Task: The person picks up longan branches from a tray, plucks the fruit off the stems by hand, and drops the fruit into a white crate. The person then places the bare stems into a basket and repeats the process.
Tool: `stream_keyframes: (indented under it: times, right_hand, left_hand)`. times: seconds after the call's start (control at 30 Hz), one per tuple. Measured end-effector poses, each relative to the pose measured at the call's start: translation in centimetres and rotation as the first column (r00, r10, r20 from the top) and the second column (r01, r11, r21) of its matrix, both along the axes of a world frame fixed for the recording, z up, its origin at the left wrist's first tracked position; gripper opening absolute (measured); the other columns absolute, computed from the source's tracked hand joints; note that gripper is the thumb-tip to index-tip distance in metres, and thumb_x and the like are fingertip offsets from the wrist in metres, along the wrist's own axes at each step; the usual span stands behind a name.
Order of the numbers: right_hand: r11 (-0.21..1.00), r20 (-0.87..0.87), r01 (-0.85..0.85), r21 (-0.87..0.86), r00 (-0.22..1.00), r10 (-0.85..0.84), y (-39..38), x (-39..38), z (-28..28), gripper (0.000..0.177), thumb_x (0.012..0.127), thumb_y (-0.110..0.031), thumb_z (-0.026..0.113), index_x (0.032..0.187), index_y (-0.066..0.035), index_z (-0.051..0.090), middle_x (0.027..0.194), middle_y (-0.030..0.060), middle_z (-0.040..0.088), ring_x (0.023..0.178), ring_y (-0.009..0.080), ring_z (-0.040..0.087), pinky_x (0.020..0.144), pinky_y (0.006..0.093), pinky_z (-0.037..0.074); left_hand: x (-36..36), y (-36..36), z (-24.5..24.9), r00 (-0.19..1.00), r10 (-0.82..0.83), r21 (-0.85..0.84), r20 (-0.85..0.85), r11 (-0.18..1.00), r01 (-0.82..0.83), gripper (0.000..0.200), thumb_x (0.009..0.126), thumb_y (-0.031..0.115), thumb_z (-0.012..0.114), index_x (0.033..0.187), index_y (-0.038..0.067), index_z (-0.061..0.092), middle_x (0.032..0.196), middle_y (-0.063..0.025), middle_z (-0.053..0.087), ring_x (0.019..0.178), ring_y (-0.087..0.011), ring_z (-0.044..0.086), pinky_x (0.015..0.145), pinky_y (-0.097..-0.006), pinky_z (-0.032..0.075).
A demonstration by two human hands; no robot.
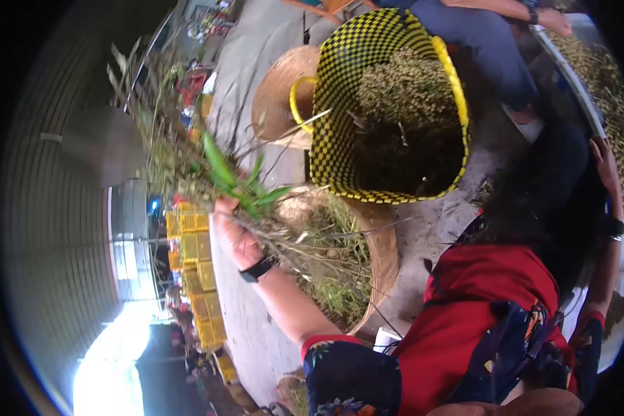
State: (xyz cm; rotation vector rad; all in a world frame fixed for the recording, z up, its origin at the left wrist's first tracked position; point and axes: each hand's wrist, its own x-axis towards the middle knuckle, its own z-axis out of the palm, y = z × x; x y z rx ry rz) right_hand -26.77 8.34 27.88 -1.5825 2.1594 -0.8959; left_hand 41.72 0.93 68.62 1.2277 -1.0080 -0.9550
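My left hand (237, 232), with a black band at the wrist, is closed around a bundle of dry leafy stems (177, 149). A few long bright green leaves (220, 166) stick out beside the fingers. Below that hand, a round woven basket (383, 253) holds cut greenery and thin twigs (333, 256). My right hand (607, 166) lies at the edge of a pale tray (568, 69), fingers stretched out, holding nothing that I can see. Small greenish-brown pods or seeds (620, 118) fill the tray.
A yellow-and-black checked basket (333, 132) holds a heap of small pods (409, 87). Beside it stands a tan woven basket (274, 97). Another person's hand (555, 21) reaches over the tray, and their leg (482, 48) is close by. Yellow crates (197, 277) are stacked farther off.
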Motion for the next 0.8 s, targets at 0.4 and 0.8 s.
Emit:
stream_keyframes:
  times: [0.4,0.8]
  right_hand:
    - [0.994,0.172,0.107,0.007,0.979,-0.107,1.1,5.6,7.7,0.032,0.095,-0.028,0.054,0.103,0.001,0.063,0.087,0.0096,0.062,0.080,0.0186,0.055,0.073,0.0328,0.044]
    - [0.992,0.169,0.068,0.104,0.982,-0.085,15.5,2.0,12.4,0.035,0.088,-0.026,0.065,0.112,-0.001,0.058,0.091,0.0208,0.063,0.087,0.0355,0.062,0.076,0.0421,0.050]
  left_hand:
    - [26.9,18.7,-30.8,-0.246,-0.492,0.210,0.835,0.698,-0.684,0.041,0.087,0.029,0.055,0.121,0.007,0.062,0.115,-0.0161,0.064,0.103,-0.0368,0.060,0.104,-0.0414,0.039]
    - [-2.3,0.5,-30.3,0.050,-0.362,0.345,0.931,0.915,0.211,0.028,0.095,0.020,0.051,0.113,0.001,0.059,0.101,-0.0111,0.066,0.094,-0.0185,0.063,0.090,-0.0371,0.048]
